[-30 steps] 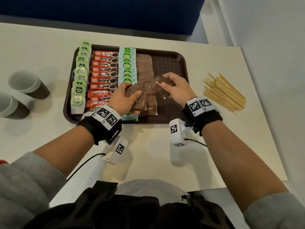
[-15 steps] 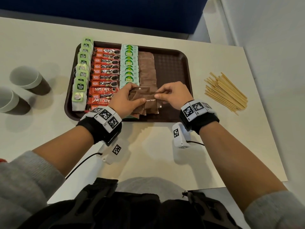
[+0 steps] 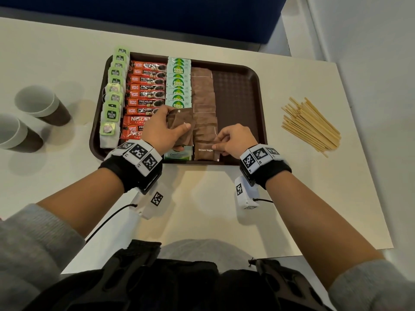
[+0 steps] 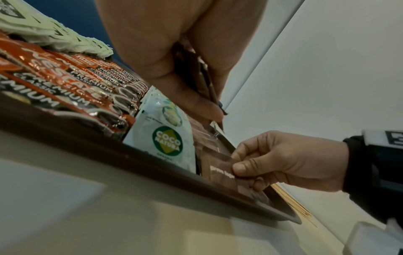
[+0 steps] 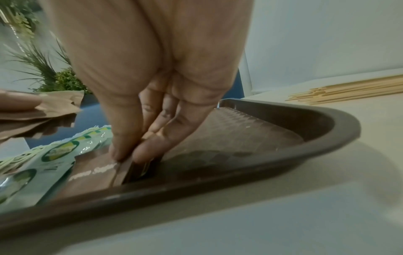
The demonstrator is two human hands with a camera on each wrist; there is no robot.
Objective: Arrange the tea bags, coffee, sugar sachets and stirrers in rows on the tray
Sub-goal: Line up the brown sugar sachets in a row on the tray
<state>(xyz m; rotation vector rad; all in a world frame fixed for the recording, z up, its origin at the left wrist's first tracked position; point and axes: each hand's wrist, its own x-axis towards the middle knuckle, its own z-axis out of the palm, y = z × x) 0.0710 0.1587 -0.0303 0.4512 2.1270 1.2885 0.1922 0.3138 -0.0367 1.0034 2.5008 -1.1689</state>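
Head view: the right hand [image 3: 233, 140] has dropped toward the near rim of the tray [image 3: 261, 122] since the earlier frame, pinching a brown sugar sachet [image 3: 205, 151] there. The left hand [image 3: 161, 129] grips a sachet stack [image 3: 180, 124]. Right wrist view: fingers [image 5: 148, 146] pinch the sachet's edge.

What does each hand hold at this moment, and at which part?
The left hand grips a small stack of brown sugar sachets by its left side. The right hand pinches one brown sugar sachet at its right edge.
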